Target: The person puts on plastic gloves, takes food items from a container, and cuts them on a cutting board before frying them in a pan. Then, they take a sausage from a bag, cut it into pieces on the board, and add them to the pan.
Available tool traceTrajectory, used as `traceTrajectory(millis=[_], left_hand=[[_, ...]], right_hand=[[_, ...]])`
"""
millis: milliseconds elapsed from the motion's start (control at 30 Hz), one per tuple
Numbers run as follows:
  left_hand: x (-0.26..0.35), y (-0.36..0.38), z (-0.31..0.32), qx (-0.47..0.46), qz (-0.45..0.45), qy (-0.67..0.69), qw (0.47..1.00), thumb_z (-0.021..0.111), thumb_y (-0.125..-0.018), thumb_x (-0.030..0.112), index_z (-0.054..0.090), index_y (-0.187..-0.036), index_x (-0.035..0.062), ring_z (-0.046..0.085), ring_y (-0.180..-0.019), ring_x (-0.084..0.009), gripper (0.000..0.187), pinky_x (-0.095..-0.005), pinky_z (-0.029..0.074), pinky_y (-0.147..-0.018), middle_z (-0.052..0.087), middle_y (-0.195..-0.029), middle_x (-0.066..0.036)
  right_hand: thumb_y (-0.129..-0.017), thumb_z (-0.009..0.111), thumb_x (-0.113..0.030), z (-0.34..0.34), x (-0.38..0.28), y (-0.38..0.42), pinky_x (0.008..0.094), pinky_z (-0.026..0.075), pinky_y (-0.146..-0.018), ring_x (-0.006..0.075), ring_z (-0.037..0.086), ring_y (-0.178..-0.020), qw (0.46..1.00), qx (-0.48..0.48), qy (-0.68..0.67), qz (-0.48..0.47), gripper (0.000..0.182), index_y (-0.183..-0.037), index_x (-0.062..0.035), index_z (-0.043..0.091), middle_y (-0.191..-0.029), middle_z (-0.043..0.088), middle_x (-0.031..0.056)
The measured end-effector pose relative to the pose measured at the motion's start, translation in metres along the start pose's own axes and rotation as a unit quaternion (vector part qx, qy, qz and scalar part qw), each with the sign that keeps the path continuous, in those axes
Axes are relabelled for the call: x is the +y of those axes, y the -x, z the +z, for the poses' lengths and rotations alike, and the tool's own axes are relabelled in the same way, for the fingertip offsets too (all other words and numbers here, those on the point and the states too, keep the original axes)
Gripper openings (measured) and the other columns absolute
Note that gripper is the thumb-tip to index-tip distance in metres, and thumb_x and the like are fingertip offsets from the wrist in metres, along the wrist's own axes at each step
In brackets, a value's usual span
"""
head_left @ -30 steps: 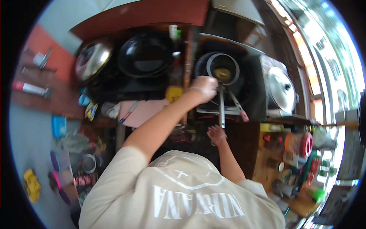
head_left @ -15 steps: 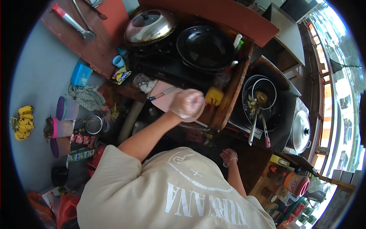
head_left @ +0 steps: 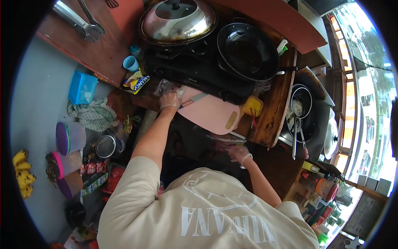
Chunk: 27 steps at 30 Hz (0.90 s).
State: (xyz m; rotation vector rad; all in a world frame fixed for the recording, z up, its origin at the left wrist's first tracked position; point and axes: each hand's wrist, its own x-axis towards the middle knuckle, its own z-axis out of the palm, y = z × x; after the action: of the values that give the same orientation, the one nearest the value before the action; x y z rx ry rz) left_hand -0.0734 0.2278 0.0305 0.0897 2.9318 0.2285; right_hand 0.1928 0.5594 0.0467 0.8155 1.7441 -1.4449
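Observation:
My left hand [head_left: 169, 100], in a clear plastic glove, reaches to a small clear plastic bag [head_left: 165, 86] with white pieces in it; its fingers close on the bag. Beside that hand lies a knife [head_left: 194, 100] with its blade on a pink cutting board [head_left: 211, 114]. My right hand [head_left: 239, 155], gloved too, hangs below the board's near edge. Its fingers are loosely bent and apart, and I make out nothing in them. Crumpled clear plastic [head_left: 219, 139] is just above it.
Behind the board stands a black gas stove [head_left: 190, 79] with a lidded pan [head_left: 182, 31] and a dark wok [head_left: 248, 52]. A yellow container [head_left: 253, 106] sits right of the board. Farther right, a strainer [head_left: 301, 101] rests in another wok. A blue cup [head_left: 130, 63] stands left.
My left hand has moved left from above the cutting board to the plastic bag, uncovering the board. My right hand has risen toward the board's near edge. The view has shifted.

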Motion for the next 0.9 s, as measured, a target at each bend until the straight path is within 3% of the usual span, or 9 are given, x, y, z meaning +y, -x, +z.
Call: traceTrajectory(millis=[67,267,367,400,433,533,567,667,900], left_hand=[[-0.012,-0.005,0.004,-0.015,0.005,0.02,1.0,0.071,-0.078,0.031,0.061,-0.121,0.0132,0.063,-0.103,-0.034,0.047,-0.0444,0.057,-0.081,0.06,-0.123,-0.014],[-0.018,0.025,-0.009,0.135,0.121,0.051,0.982,0.074,-0.074,0.033,0.064,-0.117,0.0131,0.065,-0.098,-0.033,0.049,-0.0436,0.057,-0.08,0.065,-0.111,-0.012],[0.014,0.042,-0.031,0.052,0.267,0.176,0.946,0.079,-0.066,0.026,0.064,-0.113,0.0127,0.065,-0.1,-0.0335,0.051,-0.0446,0.056,-0.081,0.065,-0.114,-0.013],[0.029,0.044,-0.033,0.016,0.297,0.189,0.936,0.08,-0.064,0.023,0.064,-0.112,0.0127,0.065,-0.1,-0.033,0.051,-0.0443,0.056,-0.081,0.064,-0.114,-0.012],[0.044,0.044,-0.03,0.05,0.332,0.25,0.908,0.078,-0.068,0.024,0.064,-0.11,0.0116,0.066,-0.093,-0.036,0.047,-0.0459,0.055,-0.079,0.067,-0.106,-0.014],[0.083,0.041,-0.024,-0.079,0.275,0.315,0.905,0.078,-0.072,0.026,0.063,-0.108,0.0095,0.067,-0.086,-0.0396,0.042,-0.0481,0.054,-0.076,0.069,-0.093,-0.017],[0.091,0.04,-0.022,-0.041,0.319,0.308,0.895,0.073,-0.08,0.028,0.063,-0.1,0.0083,0.067,-0.081,-0.0418,0.03,-0.0494,0.053,-0.074,0.069,-0.084,-0.02],[0.113,0.04,-0.019,-0.046,0.339,0.26,0.903,0.065,-0.085,0.026,0.064,-0.09,0.0077,0.066,-0.083,-0.0415,0.019,-0.0489,0.054,-0.072,0.068,-0.086,-0.021],[0.131,0.029,-0.017,-0.002,0.437,0.134,0.89,0.058,-0.084,0.015,0.066,-0.08,0.0078,0.068,-0.075,-0.0361,0.011,-0.0467,0.055,-0.064,0.069,-0.078,-0.016]], right_hand=[[-0.091,0.066,-0.024,0.035,-0.042,-0.016,0.0322,0.059,-0.069,0.0172,0.065,-0.078,0.999,-0.027,-0.013,-0.041,0.029,-0.109,-0.0016,0.064,-0.095,0.068,0.0106],[-0.093,0.064,-0.034,0.13,-0.144,-0.065,0.0363,0.057,-0.082,0.0236,0.065,-0.098,0.977,-0.068,-0.178,-0.095,0.041,-0.115,0.0008,0.06,-0.108,0.066,0.0155],[-0.09,0.065,-0.039,0.147,-0.16,-0.091,0.0408,0.055,-0.084,0.0247,0.064,-0.095,0.894,0.007,-0.434,-0.114,0.046,-0.12,-0.0038,0.059,-0.104,0.066,0.013],[-0.089,0.065,-0.043,0.144,-0.161,-0.098,0.0423,0.053,-0.085,0.0253,0.063,-0.095,0.839,-0.04,-0.531,-0.11,0.046,-0.117,-0.0069,0.06,-0.102,0.066,0.0112],[-0.089,0.066,-0.047,0.138,-0.161,-0.103,0.0438,0.052,-0.086,0.0259,0.063,-0.095,0.772,-0.086,-0.621,-0.11,0.045,-0.113,-0.01,0.06,-0.1,0.065,0.0094],[-0.09,0.064,-0.048,0.115,-0.167,-0.096,0.0431,0.051,-0.083,0.0259,0.063,-0.091,0.702,-0.029,-0.704,-0.102,0.036,-0.102,-0.0143,0.06,-0.095,0.064,0.0072],[-0.092,0.062,-0.045,0.109,-0.16,-0.108,0.0437,0.051,-0.084,0.0267,0.062,-0.088,0.676,-0.034,-0.721,-0.147,0.031,-0.093,-0.0148,0.057,-0.092,0.063,0.0068],[-0.095,0.059,-0.042,0.101,-0.151,-0.123,0.044,0.051,-0.085,0.0269,0.061,-0.091,0.656,0.043,-0.74,-0.145,0.031,-0.105,-0.0128,0.058,-0.099,0.062,0.0087],[-0.094,0.054,-0.053,0.099,-0.149,-0.12,0.047,0.048,-0.095,0.03,0.061,-0.099,0.668,0.043,-0.731,-0.131,0.047,-0.108,-0.0084,0.059,-0.104,0.063,0.0101]])
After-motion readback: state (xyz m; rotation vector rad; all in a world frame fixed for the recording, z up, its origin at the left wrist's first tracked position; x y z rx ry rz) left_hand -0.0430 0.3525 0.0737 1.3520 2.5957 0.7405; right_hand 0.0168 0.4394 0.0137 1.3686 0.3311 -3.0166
